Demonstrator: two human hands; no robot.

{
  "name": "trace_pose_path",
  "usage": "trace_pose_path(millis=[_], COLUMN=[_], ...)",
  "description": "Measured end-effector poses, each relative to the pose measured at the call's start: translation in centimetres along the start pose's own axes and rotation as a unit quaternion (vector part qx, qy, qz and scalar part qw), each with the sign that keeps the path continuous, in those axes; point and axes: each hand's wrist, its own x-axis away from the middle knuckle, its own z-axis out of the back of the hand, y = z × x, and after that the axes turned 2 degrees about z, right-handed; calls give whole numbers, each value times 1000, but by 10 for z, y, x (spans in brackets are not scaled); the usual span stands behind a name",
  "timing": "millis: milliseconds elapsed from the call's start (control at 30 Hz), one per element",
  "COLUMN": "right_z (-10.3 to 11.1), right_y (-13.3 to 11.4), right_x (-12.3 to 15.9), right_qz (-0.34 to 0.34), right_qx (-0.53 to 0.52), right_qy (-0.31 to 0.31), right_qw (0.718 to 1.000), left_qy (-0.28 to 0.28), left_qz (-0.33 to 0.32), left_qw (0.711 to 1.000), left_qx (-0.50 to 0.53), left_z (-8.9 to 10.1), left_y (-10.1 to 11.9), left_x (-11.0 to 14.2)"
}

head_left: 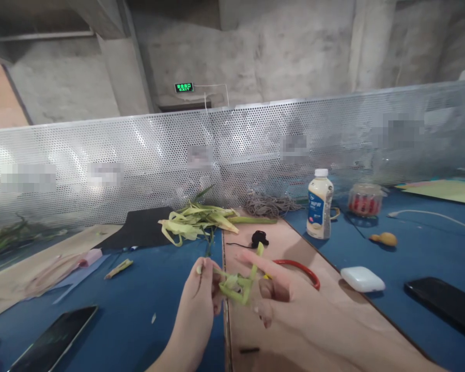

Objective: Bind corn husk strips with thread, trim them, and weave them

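Observation:
A small folded piece of pale green husk strip [234, 289] is between my two hands. My left hand [201, 292] is closed, pinching the left end of the strip between thumb and fingers. On the other side, my right hand [290, 294] has its forefinger stretched across behind the piece and its thumb apart below; it is slightly blurred and appears to hold nothing. One strip end [260, 250] sticks up beside that forefinger. Partly hidden behind my right hand is a curved red handle [304, 269]. Beyond my hands lies a heap of green husks [197, 222].
A bundle of black thread [259, 238] lies on the brown board [287, 330]. To the right are a white-capped bottle [320, 206], a clear jar [366, 200], a small gourd [385, 238], a white case [362, 279] and a black phone [442, 305]. Another phone [54, 341] lies left.

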Motion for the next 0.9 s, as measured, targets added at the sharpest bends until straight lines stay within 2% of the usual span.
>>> trace_pose_path(millis=[67, 200, 433, 600, 767, 900], right_z=[1, 4, 12, 15, 16, 15], right_y=[-1, -1, 1, 0, -2, 2], right_x=[1, 2, 0, -1, 0, 1], right_qz=[5, -10, 4, 10, 6, 13], right_qx=[6, -46, -78, -70, -63, -54], right_qy=[-7, -37, -68, -66, -79, -70], right_qw=[1000, 998, 995, 995, 995, 996], left_qy=[12, 34, 17, 32, 67, 104], left_qz=[-5, -8, -3, -21, -60, -72], left_qw=[1000, 999, 1000, 999, 996, 992], left_qx=[-11, -23, -23, -28, -27, 12], left_z=[0, 1, 8, 8, 8, 7], left_y=[2, 1, -4, 0, 3, 5], left_x=[-1, -3, -12, -13, -11, -9])
